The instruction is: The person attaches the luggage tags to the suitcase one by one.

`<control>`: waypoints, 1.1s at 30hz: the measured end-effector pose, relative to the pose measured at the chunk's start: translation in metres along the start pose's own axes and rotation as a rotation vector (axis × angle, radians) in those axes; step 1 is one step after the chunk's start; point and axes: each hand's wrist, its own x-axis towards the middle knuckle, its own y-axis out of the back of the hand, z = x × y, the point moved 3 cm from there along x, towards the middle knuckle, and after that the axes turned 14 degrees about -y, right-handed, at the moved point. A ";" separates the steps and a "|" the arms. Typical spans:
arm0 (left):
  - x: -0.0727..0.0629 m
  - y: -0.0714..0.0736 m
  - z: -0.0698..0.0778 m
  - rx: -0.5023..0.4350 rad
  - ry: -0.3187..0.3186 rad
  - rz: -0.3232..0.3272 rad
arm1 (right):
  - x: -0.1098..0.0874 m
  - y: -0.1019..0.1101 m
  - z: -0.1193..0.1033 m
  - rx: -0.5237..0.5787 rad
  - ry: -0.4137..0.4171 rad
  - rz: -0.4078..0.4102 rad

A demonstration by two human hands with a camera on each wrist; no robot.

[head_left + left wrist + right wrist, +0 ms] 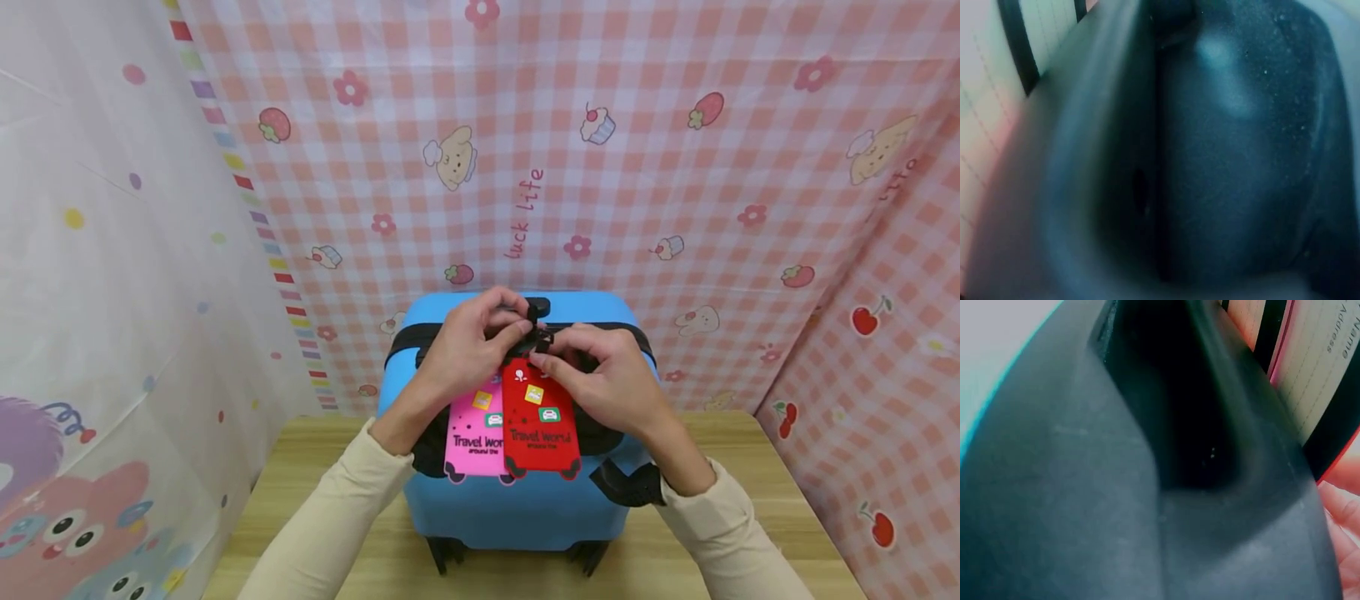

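A blue suitcase (517, 512) stands upright, with two luggage tags hanging in front of its top. The red luggage tag (542, 442) overlaps the right side of the pink luggage tag (468, 417). My left hand (468, 346) pinches a black strap end (533, 315) above the tags between thumb and fingertips. Close beside it, my right hand (618, 379) pinches the small black buckle (544, 340) at the top of the red tag. In the right wrist view, a lined card (1319, 369) printed Name and Address shows on a tag's back, with fingers (1344, 509) at its edge.
A black band (412, 336) runs across the suitcase top. Black plastic of the suitcase handle (1229, 162) fills much of the left wrist view. The suitcase's black wheels (446, 552) stand on a wooden surface (322, 475). Pink checked cloth (645, 192) hangs behind.
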 end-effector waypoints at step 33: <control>-0.002 -0.002 0.002 0.044 -0.027 0.021 | 0.001 0.000 0.000 0.093 -0.041 -0.069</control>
